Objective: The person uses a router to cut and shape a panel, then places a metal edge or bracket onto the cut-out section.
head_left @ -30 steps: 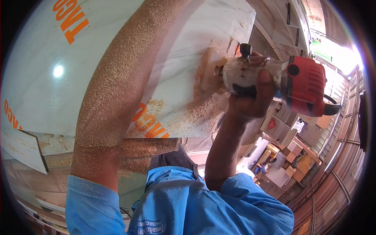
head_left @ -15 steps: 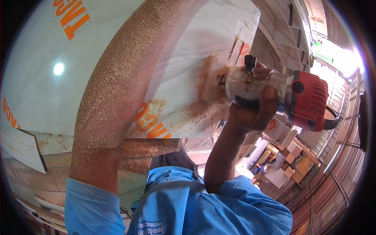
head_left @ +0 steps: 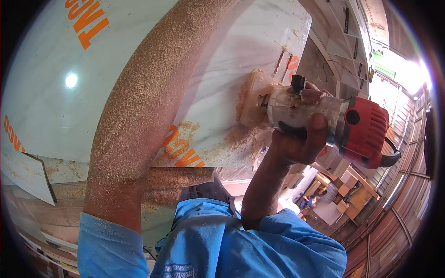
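Observation:
My right hand (head_left: 303,139) is wrapped round a red and silver handheld router (head_left: 360,127) with a clear square base (head_left: 254,99) on a white marble-patterned board (head_left: 232,46) with orange printing. Short cut grooves with sawdust show above the base, near the board's right edge. My left forearm, coated in sawdust, stretches across the board from the lower left and out past the top edge, so my left hand is out of sight. Loose shavings lie on the board below the router.
Another white panel (head_left: 25,173) and a dusty bench surface (head_left: 181,175) lie below the board. At the right are white shelving (head_left: 343,41), a bright opening, a corrugated metal wall (head_left: 408,194), and, farther off, stacked wooden boards and boxes (head_left: 354,204).
The router and my right hand have moved down the picture, toward my body. More of the cut grooves shows above the base. My left forearm has shifted only slightly.

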`<control>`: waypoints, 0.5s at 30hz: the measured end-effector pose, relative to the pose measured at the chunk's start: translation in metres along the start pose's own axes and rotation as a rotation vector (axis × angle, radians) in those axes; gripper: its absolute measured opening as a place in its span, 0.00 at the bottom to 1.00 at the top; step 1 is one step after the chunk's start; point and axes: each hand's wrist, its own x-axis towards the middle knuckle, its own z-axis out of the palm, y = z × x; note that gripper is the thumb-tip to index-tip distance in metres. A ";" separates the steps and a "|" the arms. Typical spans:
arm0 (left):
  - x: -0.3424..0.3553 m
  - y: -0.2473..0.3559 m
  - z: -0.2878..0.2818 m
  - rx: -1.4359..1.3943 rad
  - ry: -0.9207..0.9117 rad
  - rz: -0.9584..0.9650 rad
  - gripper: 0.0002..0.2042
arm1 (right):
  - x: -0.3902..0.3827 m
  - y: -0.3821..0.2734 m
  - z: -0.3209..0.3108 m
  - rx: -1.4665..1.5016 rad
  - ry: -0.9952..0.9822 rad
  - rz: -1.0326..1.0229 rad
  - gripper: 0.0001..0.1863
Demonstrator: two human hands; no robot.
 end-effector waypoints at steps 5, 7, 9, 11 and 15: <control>-0.002 -0.002 0.007 0.020 0.063 0.015 0.33 | -0.002 0.000 0.000 -0.023 -0.002 -0.028 0.27; -0.002 0.000 0.007 0.062 0.105 0.018 0.32 | -0.001 0.003 -0.003 -0.042 -0.022 -0.053 0.27; -0.001 -0.002 0.005 -0.022 0.039 0.016 0.32 | -0.001 0.004 -0.003 -0.059 -0.045 -0.080 0.27; 0.000 -0.003 0.004 -0.039 0.038 0.019 0.31 | -0.003 0.004 0.000 -0.013 -0.014 -0.084 0.28; 0.002 0.001 0.002 -0.021 0.036 -0.016 0.30 | -0.003 0.010 -0.007 -0.017 -0.025 -0.140 0.28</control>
